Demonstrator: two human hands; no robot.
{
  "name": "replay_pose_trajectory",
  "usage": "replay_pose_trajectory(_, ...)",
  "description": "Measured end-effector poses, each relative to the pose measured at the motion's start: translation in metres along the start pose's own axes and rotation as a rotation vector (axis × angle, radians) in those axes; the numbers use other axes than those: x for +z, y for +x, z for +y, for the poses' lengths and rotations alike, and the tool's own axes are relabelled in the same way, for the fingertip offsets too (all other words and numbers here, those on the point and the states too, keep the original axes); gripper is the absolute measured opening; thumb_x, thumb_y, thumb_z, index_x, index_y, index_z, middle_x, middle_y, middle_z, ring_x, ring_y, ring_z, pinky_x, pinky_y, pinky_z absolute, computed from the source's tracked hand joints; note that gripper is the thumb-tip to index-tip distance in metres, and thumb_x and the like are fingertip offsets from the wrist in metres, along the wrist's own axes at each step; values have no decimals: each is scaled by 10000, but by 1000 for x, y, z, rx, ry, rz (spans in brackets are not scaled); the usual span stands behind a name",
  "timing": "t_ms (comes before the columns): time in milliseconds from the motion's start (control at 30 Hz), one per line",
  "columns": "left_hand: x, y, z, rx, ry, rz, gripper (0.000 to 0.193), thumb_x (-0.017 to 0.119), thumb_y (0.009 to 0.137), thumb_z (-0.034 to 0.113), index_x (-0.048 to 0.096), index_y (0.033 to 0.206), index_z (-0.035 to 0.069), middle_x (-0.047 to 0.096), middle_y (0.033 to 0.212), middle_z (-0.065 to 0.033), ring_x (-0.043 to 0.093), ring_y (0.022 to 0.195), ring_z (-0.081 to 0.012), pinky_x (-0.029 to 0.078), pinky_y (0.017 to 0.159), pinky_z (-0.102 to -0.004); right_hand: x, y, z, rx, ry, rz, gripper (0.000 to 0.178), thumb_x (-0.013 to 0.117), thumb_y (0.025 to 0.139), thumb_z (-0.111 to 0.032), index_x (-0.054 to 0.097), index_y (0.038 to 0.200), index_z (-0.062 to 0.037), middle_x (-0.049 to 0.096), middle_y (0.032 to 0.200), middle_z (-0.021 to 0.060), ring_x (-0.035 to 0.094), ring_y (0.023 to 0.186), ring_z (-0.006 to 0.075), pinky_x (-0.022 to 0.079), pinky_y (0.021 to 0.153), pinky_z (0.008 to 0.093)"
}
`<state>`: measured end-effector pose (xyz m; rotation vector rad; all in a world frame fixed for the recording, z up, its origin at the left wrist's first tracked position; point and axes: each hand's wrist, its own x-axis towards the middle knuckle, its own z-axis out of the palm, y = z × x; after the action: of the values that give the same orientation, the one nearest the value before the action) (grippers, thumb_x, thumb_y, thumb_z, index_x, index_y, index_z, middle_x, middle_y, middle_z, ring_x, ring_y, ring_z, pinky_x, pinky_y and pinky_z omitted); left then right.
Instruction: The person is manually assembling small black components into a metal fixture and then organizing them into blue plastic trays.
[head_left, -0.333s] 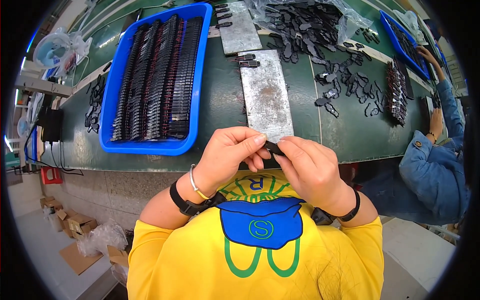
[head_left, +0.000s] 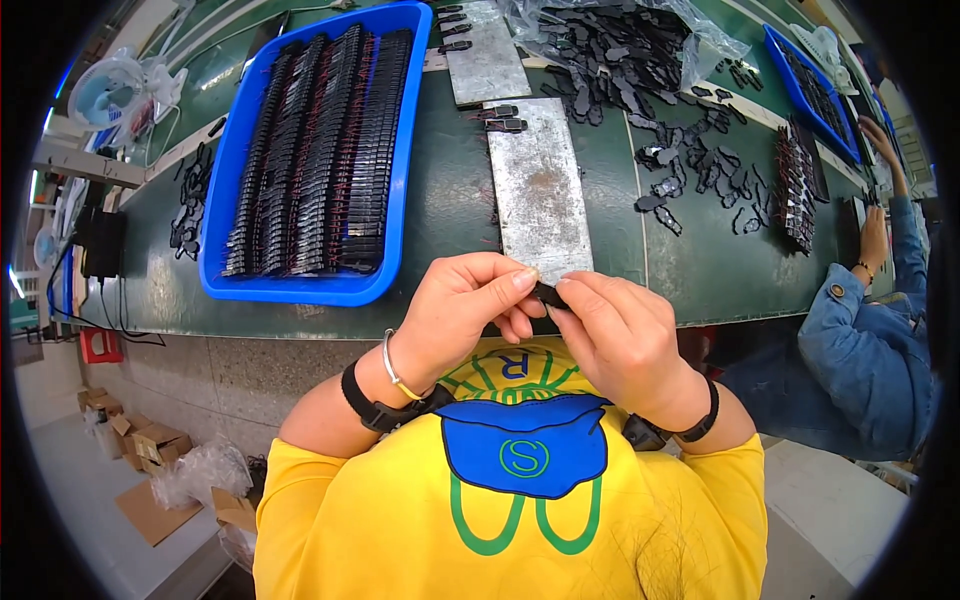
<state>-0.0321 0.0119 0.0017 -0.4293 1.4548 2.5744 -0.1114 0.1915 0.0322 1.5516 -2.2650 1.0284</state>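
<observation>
Between both hands, at the near edge of the green table, is a small black plastic part (head_left: 548,294), mostly covered by fingers. My left hand (head_left: 465,300) pinches its left end with thumb and forefinger. Its right end is gripped by my right hand (head_left: 625,325). Just beyond my fingers lies a scuffed metal plate (head_left: 545,200). At the plate's far left corner sit a couple of small black parts with red wires (head_left: 506,125). A second metal plate (head_left: 488,65) lies farther back, with several similar black parts along its left edge.
To the left stands a blue tray (head_left: 392,200) packed with rows of black parts. A heap of flat black pieces (head_left: 620,55) spills from a clear plastic bag (head_left: 712,38). Wired parts (head_left: 795,190) are stacked at right, near a co-worker's denim sleeve (head_left: 865,340). A fan (head_left: 108,95) stands far left.
Both hands keep their hold on the black part with hardly any motion. The view has shifted slightly. At right, the co-worker's far hand has moved a little.
</observation>
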Motion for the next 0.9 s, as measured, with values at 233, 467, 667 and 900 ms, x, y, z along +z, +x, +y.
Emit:
replay_pose_trajectory(233,2,-3,1,31,35,13,153,597,929,115,639,982,-22,693,809,-114,646,627,-120,536,580,-224,5,-1,2,-40,-16,25,273,717,657,42,623,912,34,654,869,157,656,713,302,539,617,353)
replay_pose_trajectory(467,8,-8,-3,186,128,50,134,695,841,18,651,963,-15,674,835,-36,624,712,-67,525,644,-204,11,-1,4,-57,-5,99,272,715,655,59,621,910,39,650,870,160,651,693,300,540,605,351)
replay_pose_trajectory(667,11,-10,-6,277,218,118,146,661,838,-45,639,983,-35,691,873,-97,659,724,-106,553,647,-216,14,-1,6,-88,-43,126,253,666,655,12,626,904,42,640,872,147,648,707,280,534,609,334)
replay_pose_trajectory(900,11,-9,-8,339,273,135,136,651,848,-42,639,984,-44,692,883,-106,662,730,-115,555,655,-218,16,-2,7,-119,-71,134,268,651,653,-10,626,915,37,640,890,150,651,734,280,534,633,340)
